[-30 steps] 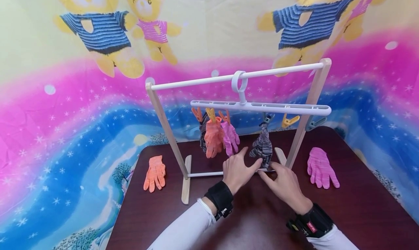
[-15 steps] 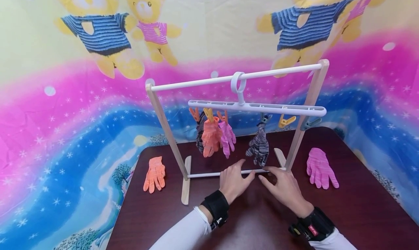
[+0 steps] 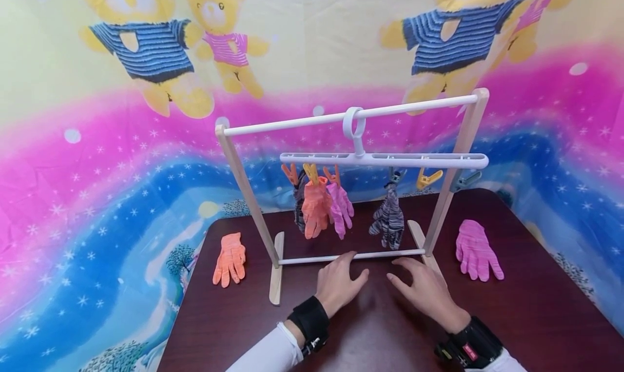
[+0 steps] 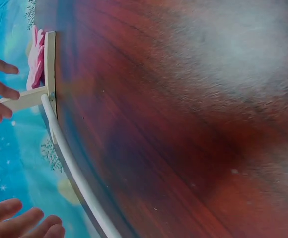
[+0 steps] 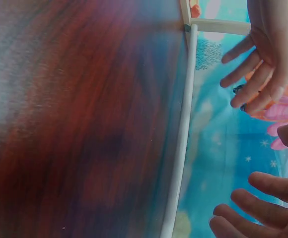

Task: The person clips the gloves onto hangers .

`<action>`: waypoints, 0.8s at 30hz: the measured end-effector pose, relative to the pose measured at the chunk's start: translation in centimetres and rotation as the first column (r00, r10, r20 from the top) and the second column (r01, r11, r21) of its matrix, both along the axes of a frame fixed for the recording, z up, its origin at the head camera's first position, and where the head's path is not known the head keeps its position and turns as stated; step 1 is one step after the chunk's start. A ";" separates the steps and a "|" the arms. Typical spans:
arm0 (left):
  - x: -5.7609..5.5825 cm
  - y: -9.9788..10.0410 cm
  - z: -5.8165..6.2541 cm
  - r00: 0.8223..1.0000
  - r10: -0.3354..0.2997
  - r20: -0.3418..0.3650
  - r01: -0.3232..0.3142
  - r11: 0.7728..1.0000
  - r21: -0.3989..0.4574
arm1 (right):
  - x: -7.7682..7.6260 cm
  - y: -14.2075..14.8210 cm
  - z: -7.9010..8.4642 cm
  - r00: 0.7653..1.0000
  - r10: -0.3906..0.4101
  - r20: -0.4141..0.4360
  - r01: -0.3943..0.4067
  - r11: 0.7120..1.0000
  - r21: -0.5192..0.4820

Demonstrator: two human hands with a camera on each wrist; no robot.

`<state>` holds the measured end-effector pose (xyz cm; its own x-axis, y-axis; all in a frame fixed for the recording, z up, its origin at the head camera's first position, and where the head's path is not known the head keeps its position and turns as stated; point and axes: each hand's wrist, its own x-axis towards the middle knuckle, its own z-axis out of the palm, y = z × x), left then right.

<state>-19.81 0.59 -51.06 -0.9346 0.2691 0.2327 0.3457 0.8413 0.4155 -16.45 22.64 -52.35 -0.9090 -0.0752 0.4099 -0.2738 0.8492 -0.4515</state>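
Observation:
My left hand (image 3: 337, 283) hovers in front of the rack's lower bar, fingers relaxed and holding nothing. To its right, my right hand (image 3: 425, 289) is likewise loose and holds nothing, just below a grey-black knit glove (image 3: 390, 215). That glove hangs from a dark clothespin (image 3: 397, 175) on the white hanger (image 3: 429, 160). Left of the hanger's middle hang an orange glove (image 3: 316, 207), a pink glove (image 3: 342, 209) and, partly hidden behind the orange one, a dark glove (image 3: 299, 212). Both wrist views show the two hands with spread fingers and nothing in them.
An orange glove (image 3: 230, 259) lies on the table left of the wooden rack (image 3: 246, 198), a pink glove (image 3: 479, 250) on its right. A yellow clothespin (image 3: 429, 178) and a grey-green clothespin (image 3: 468, 181) hang without gloves. A printed cloth (image 3: 122, 198) stands behind.
Both hands have drawn back from the hanging grey-black glove, down toward the person. The left hand has also shifted left. The glove now hangs free, and the hanger swings slightly.

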 end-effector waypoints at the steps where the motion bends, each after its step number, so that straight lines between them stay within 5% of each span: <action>1: 0.1 -0.3 -0.1 1.000 -0.001 0.004 0.001 1.000 0.001 | 0.1 0.0 -0.1 1.000 -0.001 -0.001 0.001 1.000 0.003; 24: 3.8 -5.1 -1.8 0.995 -0.023 0.093 0.027 0.999 -0.044 | 2.6 0.0 -1.6 0.996 0.067 0.064 -0.071 0.996 0.059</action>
